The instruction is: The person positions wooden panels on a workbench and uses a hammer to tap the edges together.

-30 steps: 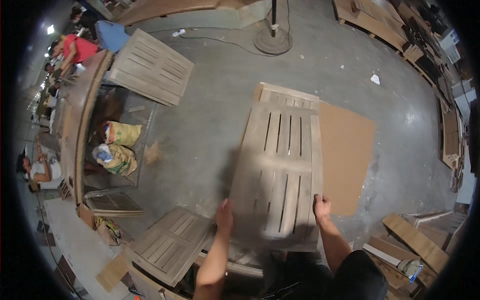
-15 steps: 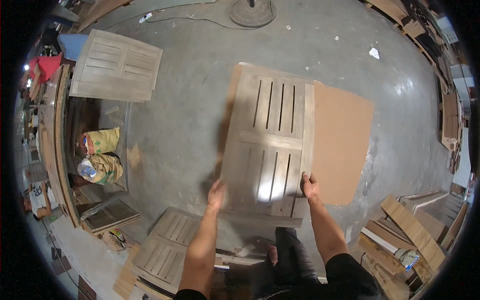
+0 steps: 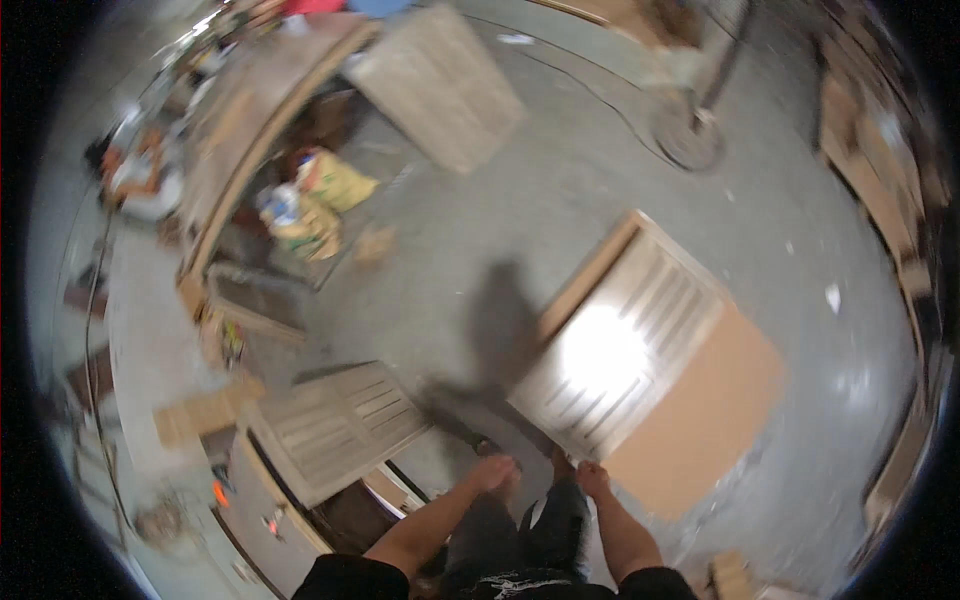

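Observation:
A greyish wooden slatted panel [image 3: 655,300], like a cabinet door, lies on a brown cardboard sheet [image 3: 715,405] on the floor. Bright glare covers its middle. Close to the panel's near corner is my right hand [image 3: 593,478]; blur hides whether the fingers touch it. My left hand [image 3: 497,472] is in front of my legs, apart from the panel, with its fingers smeared by motion. Left of that hand, a second slatted panel [image 3: 335,430] rests at an angle on top of a low stack.
Another wooden panel [image 3: 440,85] leans by a long workbench [image 3: 270,105], near stuffed yellow sacks [image 3: 335,185]. A round-based stand [image 3: 690,140] and a cable [image 3: 590,90] are on the far floor. Boards [image 3: 865,170] line the right side. One person [image 3: 150,185] is at far left.
The panel, earlier between both hands, now lies on the cardboard. My hands have drawn back toward my legs, the left one off the panel. The view has swung left.

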### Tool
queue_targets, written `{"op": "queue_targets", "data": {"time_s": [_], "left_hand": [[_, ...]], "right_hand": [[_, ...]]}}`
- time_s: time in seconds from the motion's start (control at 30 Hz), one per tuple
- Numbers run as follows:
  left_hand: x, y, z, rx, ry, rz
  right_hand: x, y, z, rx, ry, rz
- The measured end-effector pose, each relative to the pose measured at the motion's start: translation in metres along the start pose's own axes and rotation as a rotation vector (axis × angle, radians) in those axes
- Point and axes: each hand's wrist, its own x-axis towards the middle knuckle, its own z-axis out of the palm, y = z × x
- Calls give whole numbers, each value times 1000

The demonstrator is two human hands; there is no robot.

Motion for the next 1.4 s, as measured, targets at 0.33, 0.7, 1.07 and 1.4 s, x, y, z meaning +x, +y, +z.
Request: {"op": "queue_targets", "data": {"time_s": [0.33,0.7,1.07,1.4], "left_hand": [[-262,-120,-29,-214,851,-359],[-440,-255,-78,-658,1669,-1185],[-465,-355,-85,-805,1614,-1397],[-474,-369,-101,-947,1441,-1462]], "right_hand": [[-61,-258,6,95,-88,58],[-23,-283,214,-532,-599,-561],[-167,-373,511,-820,-1015,-191],[-218,-399,780,-423,-906,-295]]}}
